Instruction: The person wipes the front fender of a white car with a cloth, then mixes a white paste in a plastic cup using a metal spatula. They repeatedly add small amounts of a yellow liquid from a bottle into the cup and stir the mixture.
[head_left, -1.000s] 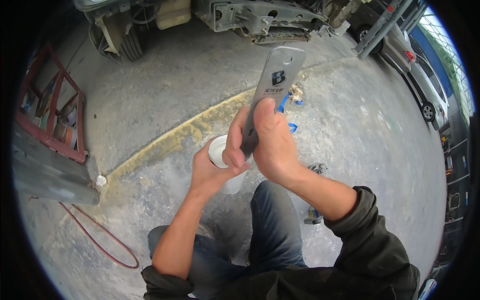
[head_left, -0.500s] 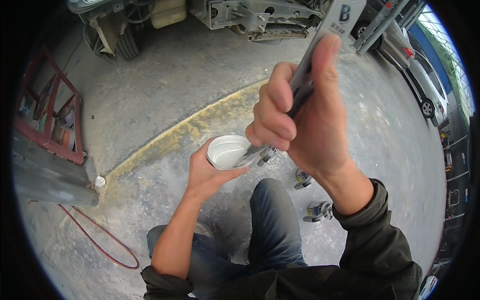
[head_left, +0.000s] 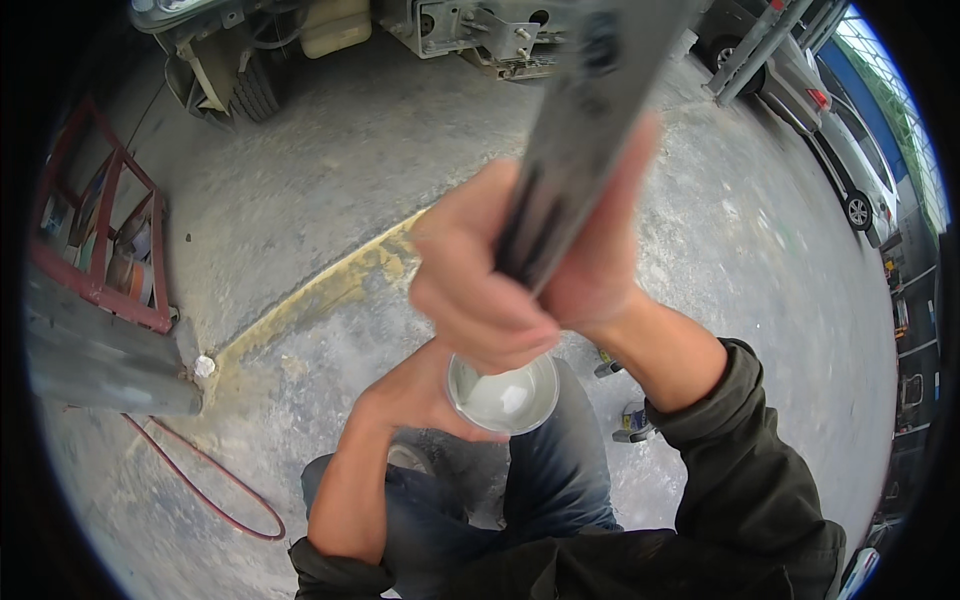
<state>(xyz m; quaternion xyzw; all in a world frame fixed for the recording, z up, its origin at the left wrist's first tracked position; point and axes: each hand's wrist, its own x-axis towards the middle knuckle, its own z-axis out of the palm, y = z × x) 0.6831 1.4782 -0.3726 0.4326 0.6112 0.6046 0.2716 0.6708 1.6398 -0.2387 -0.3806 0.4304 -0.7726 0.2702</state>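
My left hand (head_left: 410, 395) is wrapped round the side of a white cup (head_left: 548, 408), which sits above my knees with its mouth facing up. Pale, glossy liquid lies inside it. Above the cup, my right hand (head_left: 470, 270) grips a long, flat grey metal mixing stick (head_left: 590, 130), blurred by motion. The stick slants up toward the far right, its upper end very near the camera. Its lower end is hidden behind my right fingers, so I cannot tell whether it touches the liquid.
Metal cans (head_left: 635, 420) stand on the floor beside my right knee. At the left are a red metal frame (head_left: 97, 290), a grey pillar (head_left: 110, 350) and a red hose (head_left: 240, 495). A partly stripped vehicle (head_left: 500, 40) is ahead; parked cars (head_left: 850, 160) are at the far right.
The cup and my left hand have come nearer and to the right. My right hand has shifted left and down over the cup, and the stick looks larger and closer.
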